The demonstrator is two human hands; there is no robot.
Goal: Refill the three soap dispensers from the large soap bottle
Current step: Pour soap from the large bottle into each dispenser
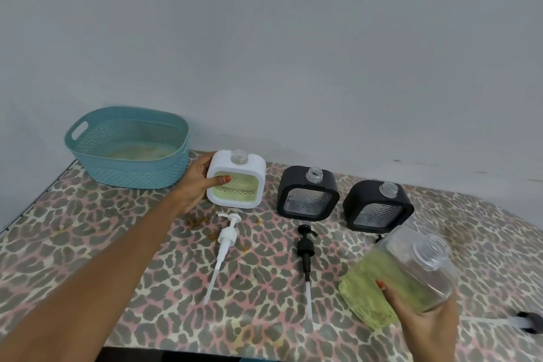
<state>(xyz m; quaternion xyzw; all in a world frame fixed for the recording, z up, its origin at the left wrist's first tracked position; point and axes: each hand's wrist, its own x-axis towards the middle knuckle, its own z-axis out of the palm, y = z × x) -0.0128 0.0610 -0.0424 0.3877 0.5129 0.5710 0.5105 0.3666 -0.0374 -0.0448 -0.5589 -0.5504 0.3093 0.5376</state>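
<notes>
The left thumb (219, 181) is pressed on the front window of the white soap dispenser (244, 188); the other fingers are hidden behind its left side. The left hand (195, 184) thus grips the dispenser, which stands upright on the leopard-print tablecloth (147, 273), its neck uncapped and yellow-green soap showing in the window. The right hand (426, 323) cups the large soap bottle (393, 279) from below, fingers curled round its lower end. The bottle is held tilted, open neck toward the upper right, and is partly filled with yellow-green soap. Two black dispensers, middle (308, 194) and right (379, 206), stand uncapped to the right of the white one. A white pump (227, 236) and a black pump (305, 244) lie in front of them. A teal perforated basket (129, 167) stands at far left against the wall (264, 38).
</notes>
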